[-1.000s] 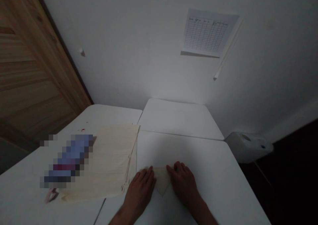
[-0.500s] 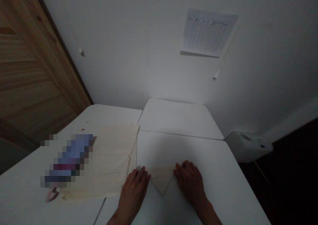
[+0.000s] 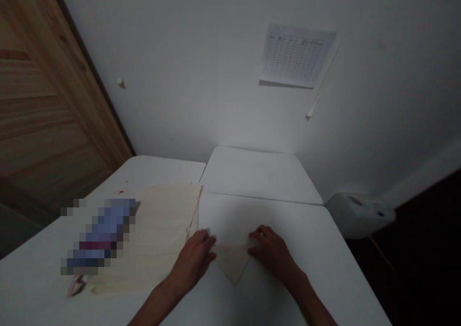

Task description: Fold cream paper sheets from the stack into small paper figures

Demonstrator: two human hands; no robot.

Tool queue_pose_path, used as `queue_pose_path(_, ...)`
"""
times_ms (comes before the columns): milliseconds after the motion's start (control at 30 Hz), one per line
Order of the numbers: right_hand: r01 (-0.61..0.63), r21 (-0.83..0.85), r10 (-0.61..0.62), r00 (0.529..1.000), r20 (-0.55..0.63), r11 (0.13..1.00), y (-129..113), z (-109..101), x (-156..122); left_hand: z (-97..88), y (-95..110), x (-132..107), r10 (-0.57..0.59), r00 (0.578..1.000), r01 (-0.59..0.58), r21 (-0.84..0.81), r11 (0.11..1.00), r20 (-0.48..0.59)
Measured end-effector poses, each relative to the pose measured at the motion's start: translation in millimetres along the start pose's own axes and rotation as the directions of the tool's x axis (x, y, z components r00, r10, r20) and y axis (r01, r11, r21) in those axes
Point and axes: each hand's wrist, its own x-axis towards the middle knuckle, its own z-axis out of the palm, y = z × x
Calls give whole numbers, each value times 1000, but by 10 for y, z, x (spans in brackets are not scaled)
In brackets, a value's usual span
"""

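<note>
A small beige triangular piece (image 3: 233, 263), cloth or paper, lies flat on the white table (image 3: 273, 292), its point towards me and its straight edge away from me. At its left corner is my left hand (image 3: 194, 255), with a gap showing between thumb and fingers. My right hand (image 3: 272, 253) is at the opposite corner, thumb low near the edge and curled fingers above, likewise apart. The corners are partly hidden by the fingers.
Large beige sheets (image 3: 162, 230) lie stacked on the left, beside a pixelated blue object (image 3: 108, 225) and a small pinkish thing (image 3: 77, 285). Behind the tables stands a wall with a printed chart (image 3: 293, 57). A white container (image 3: 360, 215) is beyond the right edge.
Both hands have shifted slightly away from me, and thumbs and fingers have spread apart at the triangle's corners. The triangle looks the same. My view has tilted a little upwards.
</note>
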Motion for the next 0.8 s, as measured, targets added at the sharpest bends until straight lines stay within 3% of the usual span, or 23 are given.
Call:
queue_pose_path(167,55,80,-57,998,21,995,2,-29,18,-21,4,16,-11,1000,13,-143,990,18)
queue_pose_path(367,64,126,-64,998,-6,990,1,-46,24,-19,47,-16,-119,992,123,-239,963,28)
queue_pose_path(600,156,193,-149,988,-46,969,46,-48,55,-43,55,20,-218,975,214,-372,903,32)
queue_pose_path(700,196,245,-146,968,-206,950,60,-79,42,-133,76,47,-144,989,115,-402,908,-43)
queue_pose_path(800,296,150,-218,893,-393,943,49,-169,4,-271,78,77,62,976,-135,-360,923,-208)
